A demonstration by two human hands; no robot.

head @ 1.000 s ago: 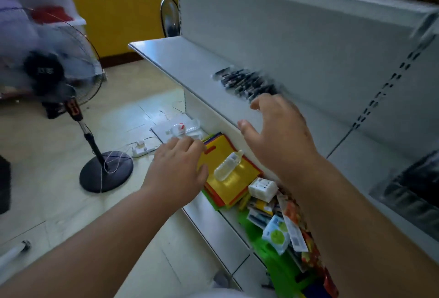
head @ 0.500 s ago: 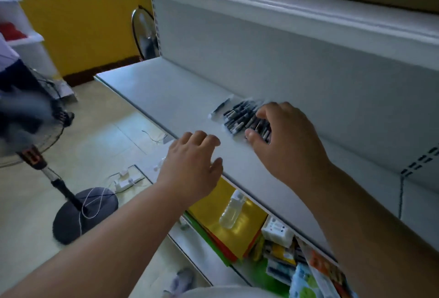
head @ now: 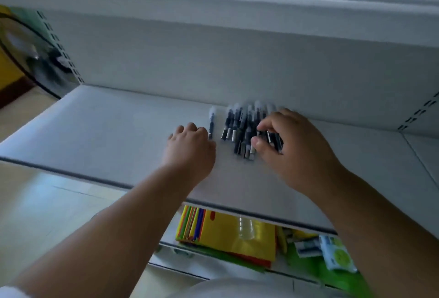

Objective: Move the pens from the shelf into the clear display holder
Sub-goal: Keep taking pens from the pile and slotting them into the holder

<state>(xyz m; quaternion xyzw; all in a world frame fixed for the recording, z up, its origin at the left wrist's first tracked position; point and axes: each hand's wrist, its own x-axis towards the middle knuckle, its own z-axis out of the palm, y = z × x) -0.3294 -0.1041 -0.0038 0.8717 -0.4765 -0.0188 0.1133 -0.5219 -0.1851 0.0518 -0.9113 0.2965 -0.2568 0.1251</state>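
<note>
A white metal shelf (head: 99,131) fills the view, with coloured folders (head: 225,236) on the level below. The pens (head: 240,129) lie bunched near its back wall. The right hand (head: 297,150) pinches several pens; the left hand (head: 190,148), fingers curled, touches one stray pen (head: 211,123).

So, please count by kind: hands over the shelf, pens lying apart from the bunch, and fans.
Hands: 2, left hand and right hand
Lone pens: 1
Fans: 1
Total: 4
The bunch is too blurred to count.
</note>
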